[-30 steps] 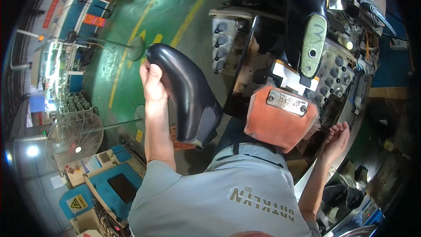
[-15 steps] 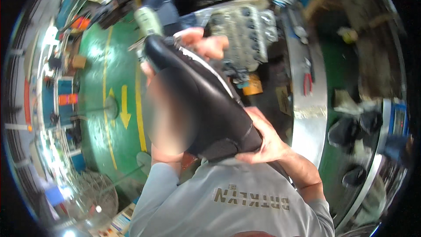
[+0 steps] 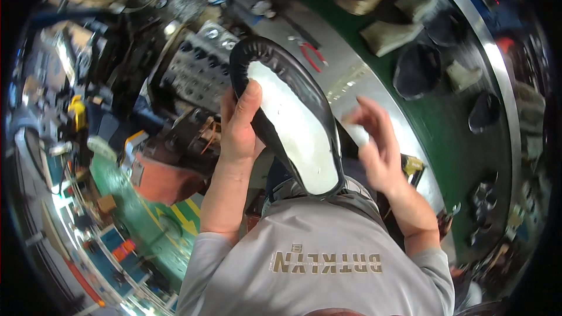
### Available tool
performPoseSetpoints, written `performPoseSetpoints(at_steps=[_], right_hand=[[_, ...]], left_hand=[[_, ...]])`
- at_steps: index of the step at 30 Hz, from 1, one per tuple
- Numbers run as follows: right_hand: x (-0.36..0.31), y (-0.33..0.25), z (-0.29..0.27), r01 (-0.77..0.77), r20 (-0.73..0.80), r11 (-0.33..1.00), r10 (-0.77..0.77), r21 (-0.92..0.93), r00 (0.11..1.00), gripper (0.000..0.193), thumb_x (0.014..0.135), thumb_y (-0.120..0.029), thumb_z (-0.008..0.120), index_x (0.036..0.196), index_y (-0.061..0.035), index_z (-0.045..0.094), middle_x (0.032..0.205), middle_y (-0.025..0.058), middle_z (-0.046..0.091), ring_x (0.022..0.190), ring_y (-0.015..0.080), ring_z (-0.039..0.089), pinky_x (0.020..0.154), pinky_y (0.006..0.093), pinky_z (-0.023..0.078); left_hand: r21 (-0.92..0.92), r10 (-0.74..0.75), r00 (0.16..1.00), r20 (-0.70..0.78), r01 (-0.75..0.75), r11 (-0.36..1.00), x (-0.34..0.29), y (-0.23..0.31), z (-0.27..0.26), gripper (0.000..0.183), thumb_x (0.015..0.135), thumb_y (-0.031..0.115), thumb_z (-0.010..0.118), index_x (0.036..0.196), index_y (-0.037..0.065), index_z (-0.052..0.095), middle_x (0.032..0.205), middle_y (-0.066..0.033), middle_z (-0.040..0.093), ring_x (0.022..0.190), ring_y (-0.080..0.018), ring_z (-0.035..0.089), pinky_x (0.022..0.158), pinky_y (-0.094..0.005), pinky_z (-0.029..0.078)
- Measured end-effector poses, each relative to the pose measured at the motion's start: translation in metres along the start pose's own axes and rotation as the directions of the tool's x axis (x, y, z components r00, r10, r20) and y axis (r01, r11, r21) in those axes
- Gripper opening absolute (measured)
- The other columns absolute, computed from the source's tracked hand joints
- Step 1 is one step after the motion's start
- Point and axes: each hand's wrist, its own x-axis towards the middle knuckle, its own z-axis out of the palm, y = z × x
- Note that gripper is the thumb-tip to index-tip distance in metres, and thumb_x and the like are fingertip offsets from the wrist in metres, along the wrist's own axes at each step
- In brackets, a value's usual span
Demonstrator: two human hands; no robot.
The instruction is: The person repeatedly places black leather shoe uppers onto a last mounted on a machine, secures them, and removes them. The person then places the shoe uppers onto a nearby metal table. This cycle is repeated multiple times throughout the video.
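Observation:
A black leather shoe (image 3: 328, 111) is held bottom up, toe pointing away and leaning left. Its underside is a bare white board (image 3: 295, 134), with the leather's pleated edge folded over around it. My left hand (image 3: 241, 120) grips the shoe along its left side, thumb pressed on the white board near the toe; the other fingers are mostly hidden beneath. To the right, my right hand (image 3: 380, 146) is off the shoe, blurred, with fingers apart and bent. Something white shows at its thumb tip; whether it is tape or a small piece is unclear.
Red-handled pliers (image 3: 312, 55) lie on the metal bench strip (image 3: 345, 85) beyond the shoe. A machine with rows of round knobs (image 3: 196, 64) stands far left. An orange-red cover (image 3: 167, 180) is at left. Black pieces (image 3: 417, 70) lie on the green conveyor at right.
The shoe has been turned over, so its white underside now faces up. My right hand has let go of it and moved off to the right. My view has swung to the right.

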Motion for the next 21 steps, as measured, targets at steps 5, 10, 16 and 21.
performPoseSetpoints(at_steps=[5,10,16,21], right_hand=[[0.035,-0.021,-0.054,-0.154,-0.046,0.91,0.185,0.386,0.982,0.051,0.098,-0.03,0.056,0.137,0.0012,0.046,0.124,0.0117,0.059,0.114,0.0149,0.054,0.101,0.0308,0.04],[0.028,-0.036,-0.105,-0.266,0.065,0.803,0.275,0.534,0.959,0.047,0.096,-0.03,0.06,0.129,0.0027,0.052,0.114,0.0074,0.063,0.1,0.0133,0.061,0.089,0.0285,0.049],[0.013,-0.028,-0.138,-0.183,-0.171,0.98,0.167,-0.079,0.971,0.037,0.096,-0.024,0.058,0.12,0.0038,0.055,0.095,0.0076,0.065,0.083,0.0085,0.058,0.072,0.0252,0.05],[0.007,-0.025,-0.148,-0.216,-0.121,0.943,0.252,0.251,0.96,0.041,0.096,-0.021,0.058,0.13,0.0016,0.049,0.108,0.0057,0.062,0.096,0.01,0.056,0.084,0.026,0.048]], left_hand=[[-0.031,-0.254,0.926,0.278,0.273,0.961,0.012,-0.056,0.069,0.051,0.09,0.034,0.067,0.122,-0.003,0.052,0.105,-0.0105,0.064,0.09,-0.0152,0.065,0.079,-0.0294,0.054],[0.043,-0.325,0.833,0.447,0.343,0.938,0.018,-0.1,0.125,0.054,0.093,0.035,0.062,0.126,-0.005,0.049,0.111,-0.0125,0.063,0.095,-0.0182,0.065,0.083,-0.0308,0.054],[0.065,-0.392,0.816,0.424,0.405,0.912,0.017,-0.129,0.156,0.044,0.093,0.028,0.065,0.121,-0.003,0.051,0.103,-0.0068,0.062,0.088,-0.0108,0.062,0.075,-0.0257,0.052],[0.132,-0.427,0.814,0.393,0.409,0.903,0.021,-0.135,0.16,0.042,0.091,0.025,0.066,0.12,-0.003,0.052,0.104,-0.0071,0.062,0.088,-0.0113,0.062,0.077,-0.0264,0.052]])
